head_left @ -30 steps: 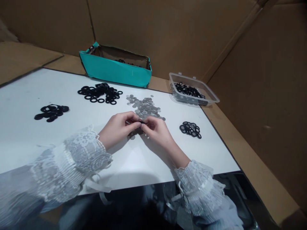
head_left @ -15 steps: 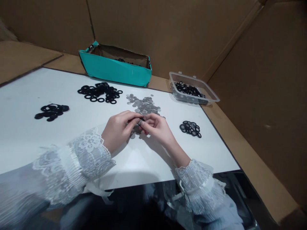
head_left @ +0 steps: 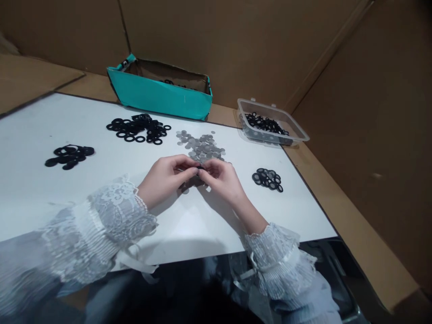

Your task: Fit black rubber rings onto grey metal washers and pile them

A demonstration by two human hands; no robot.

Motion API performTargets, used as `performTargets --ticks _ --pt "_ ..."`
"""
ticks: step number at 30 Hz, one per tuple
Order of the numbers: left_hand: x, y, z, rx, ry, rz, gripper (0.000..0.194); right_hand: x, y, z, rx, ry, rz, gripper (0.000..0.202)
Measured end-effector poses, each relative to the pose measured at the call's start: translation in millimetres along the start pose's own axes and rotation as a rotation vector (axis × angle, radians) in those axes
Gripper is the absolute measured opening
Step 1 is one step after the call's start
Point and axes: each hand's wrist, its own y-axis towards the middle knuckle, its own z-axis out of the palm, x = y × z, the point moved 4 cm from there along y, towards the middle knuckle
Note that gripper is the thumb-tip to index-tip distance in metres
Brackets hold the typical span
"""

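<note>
My left hand (head_left: 168, 176) and my right hand (head_left: 223, 178) meet at the middle of the white board. Between their thumbs and fingertips they pinch a small black ring (head_left: 200, 168), mostly covered by the fingers. Under and just beyond the hands lies a loose heap of grey discs (head_left: 202, 146). Farther off to the left is a pile of black rings (head_left: 141, 129). To the right of my right hand sits a cluster of black rings with grey discs in their centres (head_left: 268, 179).
A smaller pile of black pieces (head_left: 69, 156) lies at the left. Behind the board stand a teal open box (head_left: 162, 95) and a clear plastic container (head_left: 273, 108), both holding black rings. Cardboard walls (head_left: 236, 49) rise at the back and right.
Both thumbs have come closer together over the ring, and the left hand's fingers have shifted round it. The view has moved slightly; the piles look the same.
</note>
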Motion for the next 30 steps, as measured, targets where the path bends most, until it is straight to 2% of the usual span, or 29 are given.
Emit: performTargets --ticks 4,6,10,13,15,19,22,27,30 --pt "2.3 1.2 1.9 0.042 -0.058 0.001 0.017 2.0 -3.0 -0.1 -0.026 0.005 0.003 0.008" --pt "1.6 0.7 1.4 0.027 -0.047 0.014 0.016 2.3 -4.1 -0.7 -0.045 0.020 0.013 0.009" --pt "-4.4 -2.0 -3.9 -0.110 0.147 0.103 0.016 4.5 -3.8 -1.2 -0.068 0.015 -0.021 0.012" --pt "-8.0 -3.5 -5.7 -0.167 0.224 0.166 0.019 4.0 -1.6 2.6 0.024 0.087 0.003 0.014" --pt "-5.7 -2.7 -4.6 -0.137 0.148 0.134 0.024 2.1 -0.6 4.7 0.081 0.192 0.070 0.014" --pt "-0.3 -0.3 -1.8 -0.063 -0.015 0.059 0.030 0.7 -0.6 4.4 0.090 0.306 0.128 0.016" --pt "-0.7 -0.1 -1.1 -0.040 -0.005 0.058 0.023 0.7 -1.8 4.2 0.085 0.232 0.113 0.011" --pt "-1.5 -0.9 -2.4 -0.061 0.024 0.063 0.021 8.2 -4.6 0.3 -0.005 -0.073 -0.053 0.004" --pt "-0.1 -0.4 -1.7 -0.041 -0.023 0.077 0.019 12.2 -6.7 -0.4 -0.007 -0.147 -0.112 0.004"
